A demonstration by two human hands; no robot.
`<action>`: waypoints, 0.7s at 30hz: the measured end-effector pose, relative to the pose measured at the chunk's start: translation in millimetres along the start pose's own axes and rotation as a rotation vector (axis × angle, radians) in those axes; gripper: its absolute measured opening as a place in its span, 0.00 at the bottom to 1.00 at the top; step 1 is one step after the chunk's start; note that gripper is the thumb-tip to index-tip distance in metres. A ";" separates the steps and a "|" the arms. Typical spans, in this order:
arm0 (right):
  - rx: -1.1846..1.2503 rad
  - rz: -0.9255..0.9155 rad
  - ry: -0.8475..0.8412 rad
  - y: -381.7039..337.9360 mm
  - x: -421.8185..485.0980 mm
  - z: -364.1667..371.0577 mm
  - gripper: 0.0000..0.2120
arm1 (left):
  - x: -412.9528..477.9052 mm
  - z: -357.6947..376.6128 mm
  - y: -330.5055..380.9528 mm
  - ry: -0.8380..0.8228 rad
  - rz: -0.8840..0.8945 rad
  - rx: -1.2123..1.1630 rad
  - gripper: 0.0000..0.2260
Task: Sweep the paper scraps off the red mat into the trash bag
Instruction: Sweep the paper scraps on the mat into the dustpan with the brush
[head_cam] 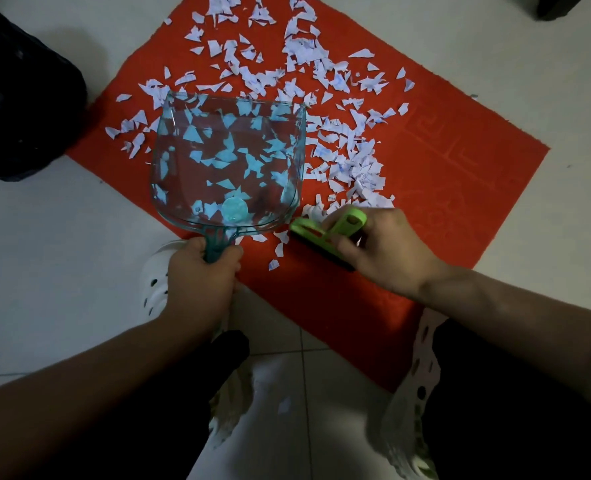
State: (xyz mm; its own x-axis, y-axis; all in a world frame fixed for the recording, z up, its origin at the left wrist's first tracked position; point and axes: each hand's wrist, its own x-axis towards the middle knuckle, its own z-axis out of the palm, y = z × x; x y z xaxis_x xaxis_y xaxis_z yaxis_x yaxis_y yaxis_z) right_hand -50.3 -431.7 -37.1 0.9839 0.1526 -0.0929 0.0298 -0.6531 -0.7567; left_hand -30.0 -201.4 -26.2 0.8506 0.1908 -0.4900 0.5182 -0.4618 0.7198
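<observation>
A red mat [453, 174] lies on the pale tiled floor, strewn with many white paper scraps [349, 157]. My left hand [202, 271] grips the handle of a clear teal dustpan [228, 161], which is held over the mat's left part; scraps show through it. My right hand [387, 251] is shut on a green hand brush [325, 233] with black bristles, resting on the mat's near edge just right of the dustpan. A black trash bag [20, 102] sits at the far left beside the mat.
White perforated shoes [157, 282] and dark trouser legs are at the bottom. A dark object [557, 5] sits at the top right corner. Bare floor tiles surround the mat.
</observation>
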 end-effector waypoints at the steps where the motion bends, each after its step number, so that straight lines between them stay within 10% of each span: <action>1: 0.027 0.000 -0.055 -2.6 -2.6 4.7 0.06 | 0.2 -0.1 0.1 0.004 -0.008 -0.011 0.08; 8: 0.006 -0.094 -0.310 -14.5 -3.5 36.8 0.07 | -0.6 -0.9 -0.6 0.013 -0.019 -0.018 0.07; 16: -0.064 -0.018 -0.011 -4.5 21.1 11.6 0.07 | 1.9 -3.7 -1.6 0.023 -0.014 -0.014 0.08; 21: 0.017 -0.031 -0.169 -14.0 3.4 25.3 0.06 | 1.5 -4.3 -2.4 0.029 -0.038 -0.050 0.08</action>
State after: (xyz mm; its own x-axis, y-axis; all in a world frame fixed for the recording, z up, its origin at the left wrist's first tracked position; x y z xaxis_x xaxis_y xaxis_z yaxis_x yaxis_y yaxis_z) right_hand -51.9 -403.3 -43.2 0.9389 0.2958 -0.1761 0.0550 -0.6338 -0.7715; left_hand -29.6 -196.3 -26.6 0.8322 0.2326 -0.5034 0.5532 -0.4105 0.7249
